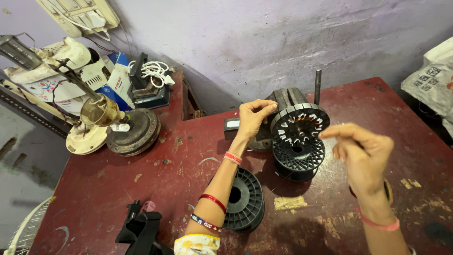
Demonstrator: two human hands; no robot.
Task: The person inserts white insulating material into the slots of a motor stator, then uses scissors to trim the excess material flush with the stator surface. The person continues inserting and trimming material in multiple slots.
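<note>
Here the left hand (252,118) grips the stator (300,123) just right of it; right hand (363,153) hovers pinched, grasping nothing visible.

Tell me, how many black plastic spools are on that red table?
2. One black spool stands under the slotted metal stator, between the two hands. The other black spool lies nearer, partly behind the left forearm. More may be hidden.
</note>
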